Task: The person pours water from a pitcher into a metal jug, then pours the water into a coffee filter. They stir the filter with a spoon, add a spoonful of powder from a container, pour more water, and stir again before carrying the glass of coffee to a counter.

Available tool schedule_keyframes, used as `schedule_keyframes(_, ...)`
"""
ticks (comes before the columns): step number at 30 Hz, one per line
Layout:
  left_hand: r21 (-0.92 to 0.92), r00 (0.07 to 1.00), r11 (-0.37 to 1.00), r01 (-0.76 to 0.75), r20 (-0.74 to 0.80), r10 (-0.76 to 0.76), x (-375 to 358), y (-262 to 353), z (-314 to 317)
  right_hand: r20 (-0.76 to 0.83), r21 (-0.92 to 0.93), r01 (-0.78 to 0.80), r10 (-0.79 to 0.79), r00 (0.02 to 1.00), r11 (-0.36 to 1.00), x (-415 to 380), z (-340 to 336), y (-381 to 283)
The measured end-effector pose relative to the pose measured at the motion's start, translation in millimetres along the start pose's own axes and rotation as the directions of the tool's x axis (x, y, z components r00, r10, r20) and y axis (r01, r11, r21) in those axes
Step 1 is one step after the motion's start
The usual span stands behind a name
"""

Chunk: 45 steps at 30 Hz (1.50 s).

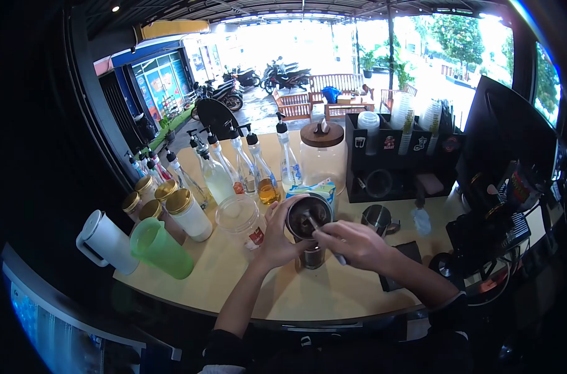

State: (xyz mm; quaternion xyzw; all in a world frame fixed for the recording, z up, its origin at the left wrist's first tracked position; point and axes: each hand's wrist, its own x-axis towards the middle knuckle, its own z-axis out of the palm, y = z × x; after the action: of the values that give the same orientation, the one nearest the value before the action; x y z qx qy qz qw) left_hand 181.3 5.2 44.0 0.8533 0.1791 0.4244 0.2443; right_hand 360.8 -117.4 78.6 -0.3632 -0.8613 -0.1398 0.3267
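My left hand [276, 242] is wrapped around the side of a round metal container [289, 218], tilted so that its mouth faces me. Dark contents show inside it, too shaded to identify. My right hand [358, 245] grips a metal spoon [314, 220], whose far end dips into the container; its handle end pokes out below my fingers. Just under the container, a small metal cylinder [312, 257] stands on the counter, partly covered. A clear plastic jar [236, 218] with a red label is close to my left hand. Behind the container lies a blue-and-white packet [321, 188].
Pump bottles [253, 165], gold-lidded jars [187, 215], a green pitcher [162, 249] and a white jug [109, 243] crowd the left. A steel pitcher [377, 218], black cup rack [408, 181] and coffee machine [492, 230] stand right. A wooden-lidded glass jar [324, 159] is behind.
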Motion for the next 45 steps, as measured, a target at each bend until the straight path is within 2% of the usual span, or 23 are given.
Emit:
schedule_keyframes(5,-0.248,0.999,0.968,0.031,0.032,-0.024,0,-8,3,-0.03,0.025,0.004,-0.003,1.0,1.0,-3,0,1)
schedule_keyframes(7,-0.223,0.998,0.974,0.033,0.067,-0.018,1,-12,2,-0.077,0.081,-0.058,0.065,0.995,0.995,-4,2,3)
schedule_keyframes(9,-0.197,0.995,0.98,0.029,0.102,-0.008,2,-14,1,-0.052,0.111,-0.053,0.059,0.997,0.992,-3,3,-1)
schedule_keyframes(12,-0.252,0.992,0.966,0.053,0.127,-0.021,2,-14,0,-0.048,0.161,-0.048,0.057,0.997,0.986,-3,4,-1)
schedule_keyframes(14,-0.262,0.987,0.964,0.052,0.161,-0.009,4,-12,-3,-0.077,0.295,-0.165,0.196,0.978,0.941,-2,-2,5)
schedule_keyframes(15,-0.262,0.987,0.964,0.055,0.161,-0.012,5,-11,-4,-0.076,0.297,-0.166,0.196,0.978,0.94,-2,-3,3)
schedule_keyframes(17,-0.222,0.984,0.975,0.018,0.179,0.023,7,-9,-7,0.055,0.389,-0.225,0.222,0.974,0.893,-1,-7,1)
schedule_keyframes(21,-0.198,0.976,0.98,-0.017,0.21,0.059,8,-11,-9,0.002,0.413,-0.234,0.256,0.967,0.88,3,-14,8)
schedule_keyframes(23,-0.195,0.976,0.981,-0.016,0.21,0.058,9,-11,-10,0.086,0.488,-0.309,0.307,0.948,0.816,5,-19,9)
schedule_keyframes(29,-0.165,0.97,0.983,-0.076,0.218,0.111,10,-3,-14,0.063,0.498,-0.299,0.31,0.949,0.814,7,-19,18)
schedule_keyframes(33,-0.165,0.965,0.986,-0.03,0.25,0.072,10,-7,-14,0.097,0.529,-0.315,0.313,0.945,0.788,7,-21,24)
schedule_keyframes(35,-0.152,0.96,0.987,-0.044,0.268,0.084,11,-5,-17,0.193,0.61,-0.456,0.436,0.879,0.649,9,-25,23)
schedule_keyframes(42,-0.041,0.951,0.993,-0.107,0.289,0.114,11,-3,-19,0.184,0.618,-0.475,0.472,0.862,0.626,12,-22,28)
schedule_keyframes(45,-0.002,0.944,0.993,-0.115,0.311,0.11,12,3,-20,0.236,0.597,-0.514,0.477,0.846,0.616,15,-23,29)
